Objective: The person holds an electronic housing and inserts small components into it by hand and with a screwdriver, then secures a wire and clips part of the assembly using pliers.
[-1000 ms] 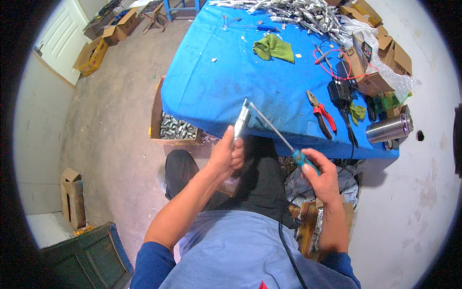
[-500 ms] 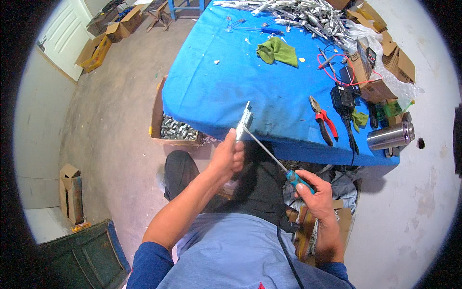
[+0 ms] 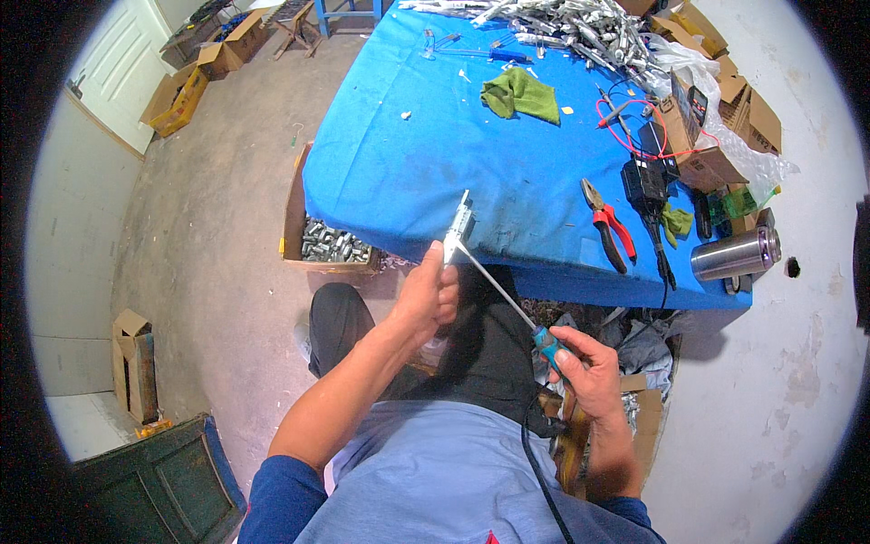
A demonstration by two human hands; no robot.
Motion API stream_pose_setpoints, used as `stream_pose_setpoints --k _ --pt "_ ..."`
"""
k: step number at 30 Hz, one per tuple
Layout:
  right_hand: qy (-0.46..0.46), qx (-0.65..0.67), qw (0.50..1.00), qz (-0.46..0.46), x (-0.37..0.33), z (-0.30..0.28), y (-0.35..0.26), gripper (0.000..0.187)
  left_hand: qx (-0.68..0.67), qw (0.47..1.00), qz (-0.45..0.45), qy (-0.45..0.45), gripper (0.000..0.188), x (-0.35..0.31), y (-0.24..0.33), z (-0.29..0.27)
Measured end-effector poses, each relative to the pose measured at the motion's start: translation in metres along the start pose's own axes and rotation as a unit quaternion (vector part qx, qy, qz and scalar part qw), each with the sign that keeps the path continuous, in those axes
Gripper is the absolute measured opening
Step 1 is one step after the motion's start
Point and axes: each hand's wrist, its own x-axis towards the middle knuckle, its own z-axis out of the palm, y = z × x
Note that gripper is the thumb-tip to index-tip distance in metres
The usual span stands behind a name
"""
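Apparently for steadiness, left hand [image 3: 430,295] clasps a slim silvery part [image 3: 460,223] by the blue-draped table [image 3: 381,181]; right hand [image 3: 591,372] grips a teal-handled screwdriver [image 3: 546,342], angled so its tip meets the part.

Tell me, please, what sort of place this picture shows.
It is probably a small workshop: a heap of silvery parts and a pair of pliers lie on the blue-covered table, and the right hand holds a screwdriver.
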Motion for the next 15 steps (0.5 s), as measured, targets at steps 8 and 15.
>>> stream_pose_setpoints --k 8,15 --pt "0.011 -0.005 1.000 -0.002 -0.0019 -0.0001 0.0015 0.034 0.000 1.000 -0.006 -0.005 0.050 -0.0003 -0.0003 -0.0011" --pt "0.011 -0.005 1.000 -0.011 0.0003 -0.0016 0.0014 0.035 0.000 1.000 -0.005 -0.004 0.050 0.0019 -0.0024 -0.0022"
